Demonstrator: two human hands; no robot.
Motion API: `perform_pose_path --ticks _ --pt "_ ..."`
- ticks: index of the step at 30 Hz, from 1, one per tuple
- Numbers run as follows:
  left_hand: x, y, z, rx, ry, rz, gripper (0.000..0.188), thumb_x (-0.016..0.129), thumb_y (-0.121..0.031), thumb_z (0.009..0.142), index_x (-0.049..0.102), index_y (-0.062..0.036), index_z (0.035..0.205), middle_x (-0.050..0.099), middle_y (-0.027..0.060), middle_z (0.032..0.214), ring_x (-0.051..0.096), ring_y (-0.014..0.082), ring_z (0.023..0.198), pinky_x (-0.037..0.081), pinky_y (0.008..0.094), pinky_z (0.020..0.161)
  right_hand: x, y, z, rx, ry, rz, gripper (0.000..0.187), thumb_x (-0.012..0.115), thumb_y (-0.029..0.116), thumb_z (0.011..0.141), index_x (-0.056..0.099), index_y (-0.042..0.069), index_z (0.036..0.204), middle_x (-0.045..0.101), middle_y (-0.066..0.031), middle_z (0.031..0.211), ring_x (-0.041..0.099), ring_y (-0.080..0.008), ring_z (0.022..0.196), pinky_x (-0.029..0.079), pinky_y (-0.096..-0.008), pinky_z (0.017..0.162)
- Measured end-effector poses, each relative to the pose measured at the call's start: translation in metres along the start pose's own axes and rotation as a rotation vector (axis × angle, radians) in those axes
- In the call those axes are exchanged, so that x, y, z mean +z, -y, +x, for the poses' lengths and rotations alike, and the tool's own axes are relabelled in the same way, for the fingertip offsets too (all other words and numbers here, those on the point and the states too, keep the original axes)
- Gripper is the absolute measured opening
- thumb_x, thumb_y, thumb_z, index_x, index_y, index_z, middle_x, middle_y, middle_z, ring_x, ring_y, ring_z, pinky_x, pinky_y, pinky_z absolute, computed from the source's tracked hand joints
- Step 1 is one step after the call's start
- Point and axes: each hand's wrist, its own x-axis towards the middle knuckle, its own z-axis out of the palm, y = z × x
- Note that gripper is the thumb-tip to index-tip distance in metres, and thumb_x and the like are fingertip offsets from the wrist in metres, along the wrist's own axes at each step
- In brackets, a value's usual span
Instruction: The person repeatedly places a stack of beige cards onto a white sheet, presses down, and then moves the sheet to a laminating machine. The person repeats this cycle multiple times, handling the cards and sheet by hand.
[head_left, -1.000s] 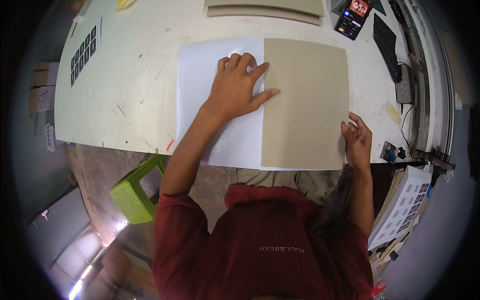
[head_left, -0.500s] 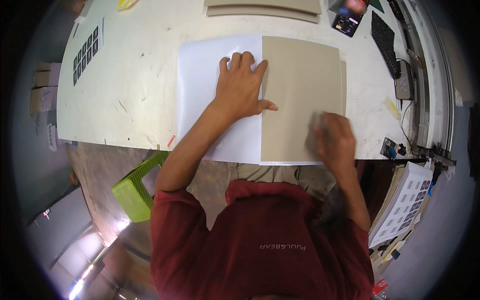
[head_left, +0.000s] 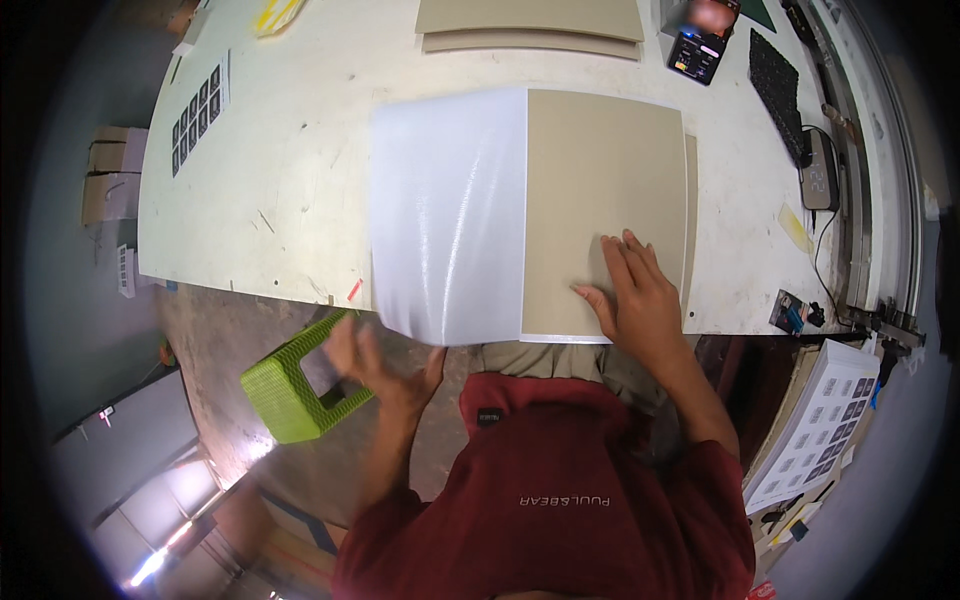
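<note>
The glossy white sheet (head_left: pixel 450 210) lies on the white table (head_left: pixel 310 200), its bare left panel at one o'clock from the left hand (head_left: pixel 388 368) and ten o'clock from the right hand (head_left: pixel 637 300). That panel's long axis runs twelve to six; its near edge overhangs the tabletop, closest to the left hand. The left fingers are spread, gripping nothing visible; blur hides whether the thumb touches the edge. The right hand rests thumb-out, unclamped, on the beige greyboard (head_left: pixel 600 170) covering the sheet's three-o'clock side.
</note>
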Motion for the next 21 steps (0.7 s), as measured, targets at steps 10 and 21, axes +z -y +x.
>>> perform_pose_path --ticks 10,21 --pt "0.067 -0.109 0.086 0.054 0.182 -0.453 0.127 0.069 -0.073 0.078 0.009 0.0057 0.157 0.007 0.0334 0.162 0.017 0.0499 0.149 0.023 0.0614 0.118 -0.048 -0.076 -0.009 0.388 0.172 0.737 0.029 0.061 0.002 0.094 0.064 -0.006 0.122 0.071 -0.0175 0.115 0.068 -0.0237 0.108 0.052 -0.0362 0.099" --pt "0.088 -0.128 0.1 0.16 0.52 -0.47 0.112 0.064 -0.066 0.086 0.025 0.0194 0.147 0.022 0.0414 0.155 0.019 0.0535 0.148 0.017 0.061 0.119 0.049 -0.042 0.114 -0.427 0.187 0.049 0.065 0.051 0.044 0.101 0.042 0.003 0.15 0.04 -0.0151 0.157 0.032 -0.0309 0.149 0.017 -0.0548 0.123"
